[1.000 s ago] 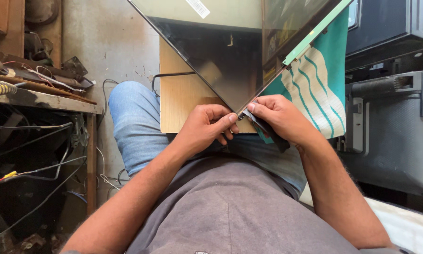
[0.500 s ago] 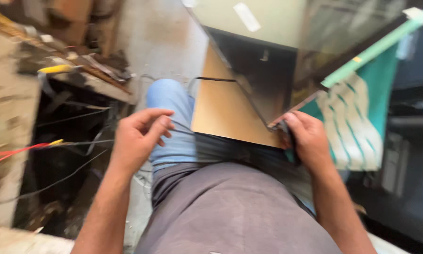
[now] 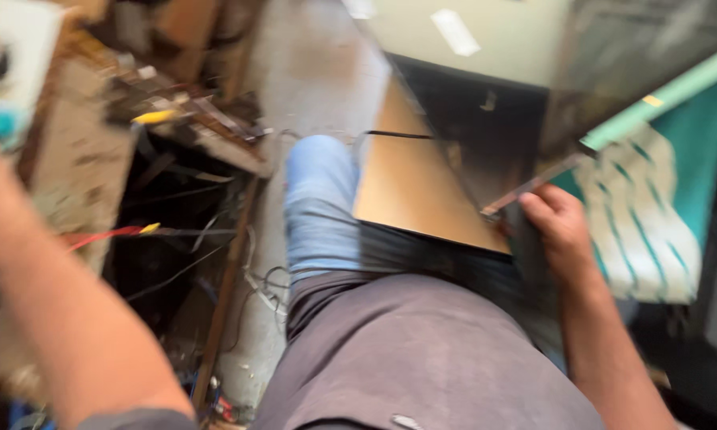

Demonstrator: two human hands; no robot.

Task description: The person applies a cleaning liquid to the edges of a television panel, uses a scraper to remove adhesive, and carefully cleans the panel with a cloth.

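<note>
Fingers of the right hand [image 3: 558,227] curl over the near corner of a large dark panel [image 3: 486,135], closed on a thin metal strip [image 3: 526,189] that runs along its lower right edge; the blur hides whether the fingertips pinch the strip alone or the panel edge with it. That panel stands tilted on the person's lap, its lower corner resting by the hand, its pale upper part reaching to the top of the view. Just left of the hand, a flat tan board [image 3: 414,187] lies across the lap and against the panel's base, with a thin black cable [image 3: 398,134] crossing its far end. Right of the hand hangs a teal cloth with pale stripes [image 3: 653,215], close beside the wrist. Beneath all this lie a grey shirt [image 3: 422,358] and a blue-jeaned knee [image 3: 319,199] pointing away over the concrete floor [image 3: 311,80]. The left hand is not in view: only the left forearm [image 3: 64,310] shows, raised at the left edge and heavily blurred, well apart from the panel, so its grip cannot be told. Beyond that forearm stands a cluttered work surface [image 3: 80,175] with a yellow-handled tool [image 3: 155,117] on it, and red and yellow wires [image 3: 111,233] trail across the dark gap below.
</note>
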